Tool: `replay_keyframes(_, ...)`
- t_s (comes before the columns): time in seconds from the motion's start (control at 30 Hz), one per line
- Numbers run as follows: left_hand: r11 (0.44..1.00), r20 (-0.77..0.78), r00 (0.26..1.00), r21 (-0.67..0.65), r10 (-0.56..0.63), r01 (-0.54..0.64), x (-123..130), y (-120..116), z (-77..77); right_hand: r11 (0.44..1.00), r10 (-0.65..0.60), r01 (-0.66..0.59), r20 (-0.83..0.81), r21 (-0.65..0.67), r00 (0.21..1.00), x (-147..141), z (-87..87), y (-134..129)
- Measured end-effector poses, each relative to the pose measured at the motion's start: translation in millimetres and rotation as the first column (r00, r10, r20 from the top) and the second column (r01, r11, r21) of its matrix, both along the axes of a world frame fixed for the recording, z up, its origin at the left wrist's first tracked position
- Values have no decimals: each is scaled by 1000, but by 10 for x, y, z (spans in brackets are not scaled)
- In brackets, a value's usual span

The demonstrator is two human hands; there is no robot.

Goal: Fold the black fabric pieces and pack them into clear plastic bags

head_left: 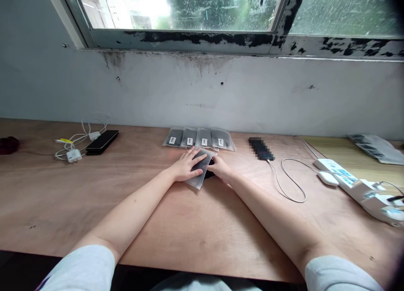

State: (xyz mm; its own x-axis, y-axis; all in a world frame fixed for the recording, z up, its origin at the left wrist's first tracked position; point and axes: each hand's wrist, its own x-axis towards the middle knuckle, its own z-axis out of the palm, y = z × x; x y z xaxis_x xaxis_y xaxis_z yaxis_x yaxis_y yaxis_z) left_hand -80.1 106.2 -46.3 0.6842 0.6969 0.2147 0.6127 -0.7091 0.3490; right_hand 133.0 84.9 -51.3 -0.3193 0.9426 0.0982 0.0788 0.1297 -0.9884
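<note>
A frosted plastic bag (198, 180) lies at a slant on the wooden table, with something dark showing through it. Spread flat across its top is my left hand (186, 165), fingers apart and pressing lightly. My right hand (221, 169) is closed at the bag's right side, its fingers on a black flat item (209, 173) that shows at the bag's edge. How much of that item is inside the bag is hidden by my fingers. Just behind, several filled frosted bags (204, 138) with white labels lie overlapping in a row.
At right are a phone (261, 148) on a white cable, a white power strip (344, 173) with plugs, and more frosted bags (378, 148). A black case (102, 142) and a white charger (74, 156) lie at left. The wall (158, 93) bounds the table's back.
</note>
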Motion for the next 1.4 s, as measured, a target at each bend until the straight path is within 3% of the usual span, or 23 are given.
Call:
replay_keyframes(0.17, 991, -64, 993, -88, 96, -102, 73, 25, -127, 987, -148, 150, -38, 50, 988, -93, -147, 43)
replay_keyframes(0.3, 981, -66, 986, -108, 156, -162, 176, -6, -147, 963, -242, 220, 137, 158, 960, -69, -216, 90)
replay_keyframes(0.43, 972, -58, 975, -90, 213, -218, 216, -46, -164, 943, -285, 209, 304, 259, 909, -19, -170, 90)
replay_keyframes(0.67, 940, -43, 942, -68, 332, -334, 333, -133, -224, 861, -350, 134, 380, 490, 856, 45, -128, 78)
replay_keyframes(0.73, 937, -35, 940, -79, 340, -342, 351, -156, -224, 859, -352, 136, 377, 494, 857, 81, -127, 73)
replay_keyframes(0.87, 937, 5, 942, -102, 336, -334, 345, -160, -214, 929, -268, 177, 261, 326, 927, 102, -86, 25)
replay_keyframes(0.93, 931, 36, 935, -108, 353, -347, 336, -142, -208, 969, -224, 206, 134, 136, 965, 81, -53, -5)
replay_keyframes(1.0, 924, 65, 925, -112, 374, -366, 333, -122, -203, 981, -155, 151, -29, -118, 987, 56, -24, -29)
replay_keyframes(1.07, 918, 83, 917, -115, 391, -381, 340, -112, -196, 946, -68, -1, -201, -325, 977, 44, -9, -41)
replay_keyframes(1.2, 914, 83, 912, -100, 403, -394, 375, -142, -172, 808, 23, -248, -392, -535, 920, 84, -39, -15)
replay_keyframes(1.3, 919, 76, 916, -64, 394, -390, 401, -182, -151, 726, 50, -327, -428, -605, 902, 147, -81, 30)
replay_keyframes(1.4, 918, 77, 915, -46, 397, -394, 412, -202, -136, 722, 115, -379, -440, -579, 891, 192, -73, 42)
